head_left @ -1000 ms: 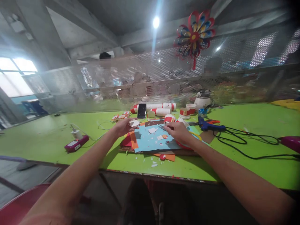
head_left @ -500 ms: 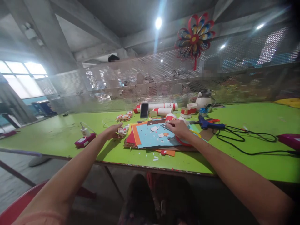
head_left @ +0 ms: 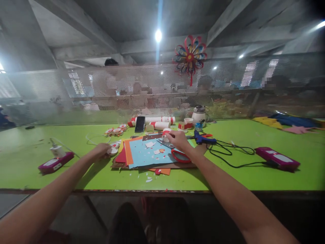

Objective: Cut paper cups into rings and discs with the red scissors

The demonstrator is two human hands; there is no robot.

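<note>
My left hand (head_left: pixel 101 151) is at the left edge of the paper stack, its fingers closed on a round white-and-red paper piece (head_left: pixel 113 150). Fingers pinched together, my right hand (head_left: pixel 179 140) is at a small red-and-white paper cup (head_left: pixel 166 131) over the back of the stack. Below that hand, scissors (head_left: pixel 180 156) with red handles lie on a light blue sheet (head_left: pixel 142 154), blades pointing away to the left. White scraps (head_left: pixel 150 144) are scattered over the sheet. More red-and-white paper flowers (head_left: pixel 116 130) lie behind my left hand.
A phone (head_left: pixel 139 124) leans near rolled cup tubes (head_left: pixel 159 125). A blue glue gun (head_left: pixel 203 138), its black cord and a purple power strip (head_left: pixel 276 158) are on the right. Another power strip (head_left: pixel 56 162) is on the left. A mesh screen (head_left: pixel 142 98) stands behind the green table.
My view has swung right, so things sit farther left. My right hand has shifted from beside the scissors to the paper cup. My left hand stays at the round paper pieces.
</note>
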